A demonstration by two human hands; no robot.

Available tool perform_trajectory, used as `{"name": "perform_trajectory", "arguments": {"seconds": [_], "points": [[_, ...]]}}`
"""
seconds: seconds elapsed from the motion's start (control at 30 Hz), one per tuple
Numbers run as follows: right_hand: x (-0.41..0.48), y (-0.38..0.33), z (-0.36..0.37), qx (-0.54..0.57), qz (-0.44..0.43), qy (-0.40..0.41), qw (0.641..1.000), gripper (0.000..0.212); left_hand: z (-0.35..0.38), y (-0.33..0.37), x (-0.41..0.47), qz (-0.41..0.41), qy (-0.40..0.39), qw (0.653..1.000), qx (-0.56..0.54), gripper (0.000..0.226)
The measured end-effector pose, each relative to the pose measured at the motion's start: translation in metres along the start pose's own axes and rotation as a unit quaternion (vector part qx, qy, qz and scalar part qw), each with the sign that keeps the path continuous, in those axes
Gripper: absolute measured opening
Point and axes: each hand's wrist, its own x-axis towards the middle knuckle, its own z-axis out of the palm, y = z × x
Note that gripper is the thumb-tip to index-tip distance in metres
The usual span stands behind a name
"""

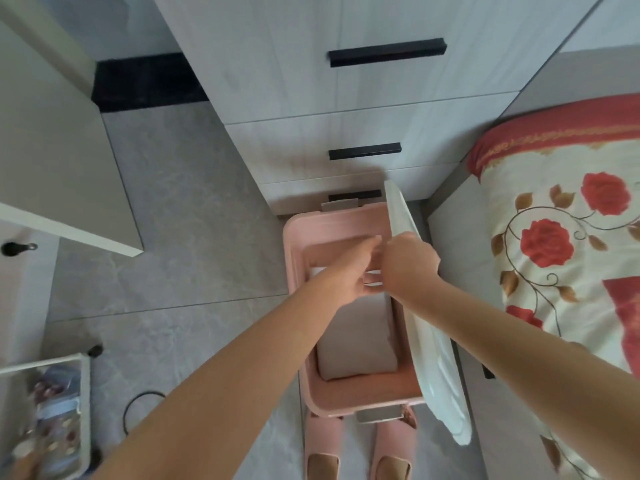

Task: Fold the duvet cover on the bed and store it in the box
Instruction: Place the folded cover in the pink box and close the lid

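Observation:
A pink plastic box (294,271) stands on the floor in front of my feet. Inside it lies a folded pale duvet cover (356,337), filling most of the bottom. My left hand (353,271) reaches into the far end of the box with straight fingers resting on the cloth. My right hand (408,265) grips the edge of the white box lid (436,368), which stands tilted on edge along the box's right side. The far part of the cloth is hidden under both hands.
A grey chest of drawers (346,98) with black handles stands just behind the box. A bed with a red rose quilt (561,244) is on the right. A white cart (59,410) and a black cable loop (138,407) are at lower left. Pink slippers (360,448) touch the box's near edge.

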Motion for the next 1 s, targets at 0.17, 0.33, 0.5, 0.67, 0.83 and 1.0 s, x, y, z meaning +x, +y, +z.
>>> {"name": "perform_trajectory", "arguments": {"seconds": [0.17, 0.33, 0.5, 0.67, 0.83, 1.0], "points": [[-0.021, -0.004, 0.013, 0.066, 0.016, 0.022, 0.997, 0.064, 0.022, -0.002, -0.002, -0.003, -0.01, 1.0, -0.027, 0.031], [-0.049, -0.006, 0.025, -0.01, -0.088, 0.042, 0.995, 0.066, 0.02, -0.009, 0.004, 0.022, 0.008, 1.0, -0.018, 0.016], [-0.058, 0.009, 0.018, 0.077, -0.208, 0.052, 0.974, 0.073, 0.0, -0.02, -0.002, 0.071, 0.036, 0.997, -0.018, 0.016], [-0.038, 0.047, 0.042, 0.22, -0.212, 0.124, 0.944, 0.05, -0.058, -0.039, -0.009, 0.145, 0.041, 0.989, -0.002, 0.034], [-0.01, 0.075, 0.12, 0.375, 0.043, -0.098, 0.921, 0.081, -0.094, -0.059, -0.012, 0.139, 0.06, 0.985, -0.079, 0.036], [-0.011, 0.066, 0.175, 0.607, 0.159, -0.177, 0.758, 0.086, -0.113, -0.083, -0.001, 0.107, 0.062, 0.988, -0.091, 0.023]]}}
